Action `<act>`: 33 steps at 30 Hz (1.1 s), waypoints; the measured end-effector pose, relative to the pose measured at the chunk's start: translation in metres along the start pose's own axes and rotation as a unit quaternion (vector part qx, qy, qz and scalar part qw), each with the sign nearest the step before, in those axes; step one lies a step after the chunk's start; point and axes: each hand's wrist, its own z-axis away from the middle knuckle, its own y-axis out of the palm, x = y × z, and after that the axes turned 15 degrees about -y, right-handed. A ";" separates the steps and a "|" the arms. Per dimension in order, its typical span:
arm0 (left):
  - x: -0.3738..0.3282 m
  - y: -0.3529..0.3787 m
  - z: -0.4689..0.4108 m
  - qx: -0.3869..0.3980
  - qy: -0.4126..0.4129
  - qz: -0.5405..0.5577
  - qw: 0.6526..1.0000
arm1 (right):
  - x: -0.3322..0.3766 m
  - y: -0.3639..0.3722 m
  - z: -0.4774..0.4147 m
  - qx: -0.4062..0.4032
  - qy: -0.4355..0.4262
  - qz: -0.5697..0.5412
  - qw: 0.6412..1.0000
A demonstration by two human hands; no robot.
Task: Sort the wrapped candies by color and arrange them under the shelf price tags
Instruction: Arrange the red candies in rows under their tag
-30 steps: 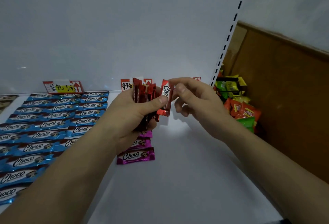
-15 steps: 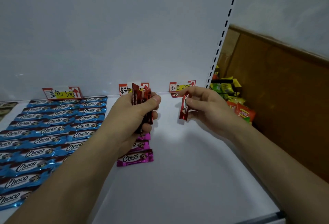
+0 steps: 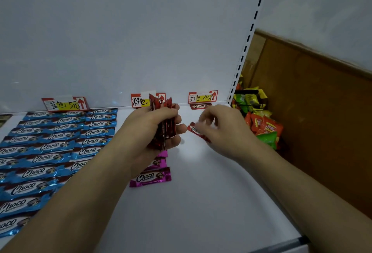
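My left hand (image 3: 153, 132) grips an upright bundle of red candies (image 3: 164, 124) over the middle of the white shelf (image 3: 201, 202). My right hand (image 3: 221, 130), blurred, pinches a single red candy (image 3: 194, 130) low over the shelf. Under the red price tag (image 3: 203, 97) at the back lies one red candy (image 3: 200, 106). A column of pink candies (image 3: 151, 177) runs below the pink price tag (image 3: 141, 101), partly hidden by my left hand. Several rows of blue candies (image 3: 50, 148) fill the left side under the blue price tag (image 3: 65, 103).
Right of the slotted shelf upright (image 3: 246, 45), a heap of green, yellow and orange snack bags (image 3: 259, 120) sits against a brown wooden panel (image 3: 322, 111). The shelf's front edge (image 3: 281, 246) runs along the lower right.
My right hand drew one red candy away from the bundle, carried it right, then lowered it toward the shelf below the red tag. My left hand stayed about where it was.
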 end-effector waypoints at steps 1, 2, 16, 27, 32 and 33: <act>0.000 0.000 0.000 0.001 0.001 -0.001 1.000 | 0.000 0.001 0.001 0.035 -0.010 0.010 0.999; 0.000 -0.001 0.000 0.002 0.001 -0.001 1.000 | -0.002 0.002 0.002 0.053 -0.021 0.025 0.998; -0.003 -0.003 0.000 -0.020 -0.021 0.111 0.993 | -0.008 0.011 -0.001 0.089 -0.016 0.084 0.992; -0.004 -0.007 -0.003 -0.034 -0.015 0.114 0.993 | -0.013 0.015 -0.002 0.126 -0.018 0.128 0.984; -0.004 -0.008 -0.006 -0.061 -0.019 0.104 0.992 | -0.015 0.016 -0.003 0.144 -0.011 0.135 0.980; -0.004 -0.009 -0.006 -0.058 -0.017 0.101 0.993 | -0.016 0.016 -0.004 0.148 -0.007 0.132 0.980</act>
